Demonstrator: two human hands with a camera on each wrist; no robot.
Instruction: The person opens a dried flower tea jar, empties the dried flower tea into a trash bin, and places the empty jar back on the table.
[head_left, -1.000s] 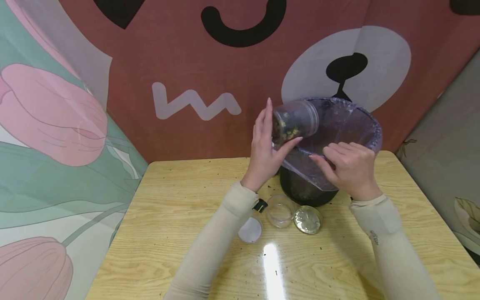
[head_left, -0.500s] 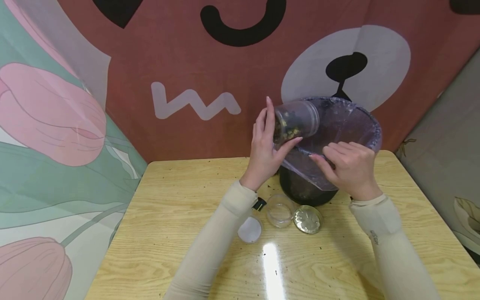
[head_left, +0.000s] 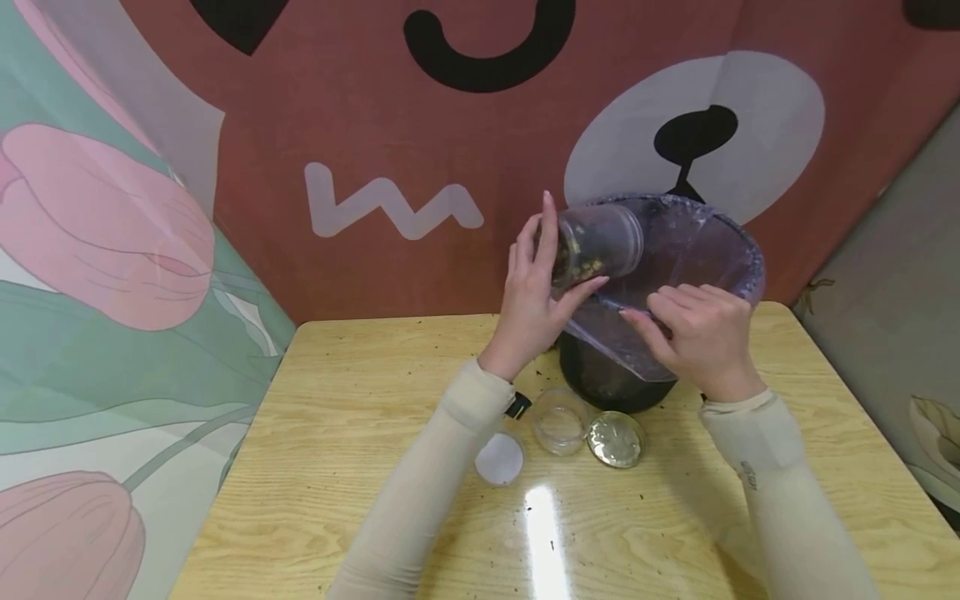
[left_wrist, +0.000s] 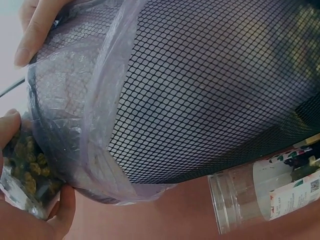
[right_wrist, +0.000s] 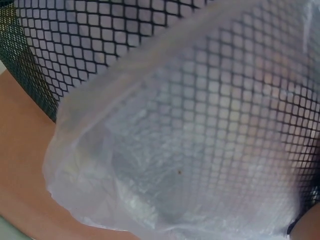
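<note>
My left hand [head_left: 528, 304] grips a clear plastic jar [head_left: 603, 242] that lies tipped on its side, its mouth over the opening of a mesh waste bin [head_left: 611, 383]. Yellowish and dark dried pieces show through the jar's wall, also in the left wrist view, where the jar [left_wrist: 30, 170] is partly cut off. A purple bin liner [head_left: 690, 250] is folded over the bin's rim. Curled over the near right rim, my right hand [head_left: 701, 333] holds the bin tilted towards me. The right wrist view is filled by the liner [right_wrist: 150, 165] over black mesh.
On the wooden table [head_left: 360, 400] lie a white disc [head_left: 499, 458], a clear round lid [head_left: 559, 423] and a shiny gold-rimmed lid [head_left: 617, 439]. Dark crumbs are scattered about. Another clear jar [left_wrist: 240, 200] with a printed label stands by the bin in the left wrist view.
My left hand has shifted the jar slightly to the right, further over the bin's opening. The pieces inside look a little rearranged. My right hand and the bin have stayed put.
</note>
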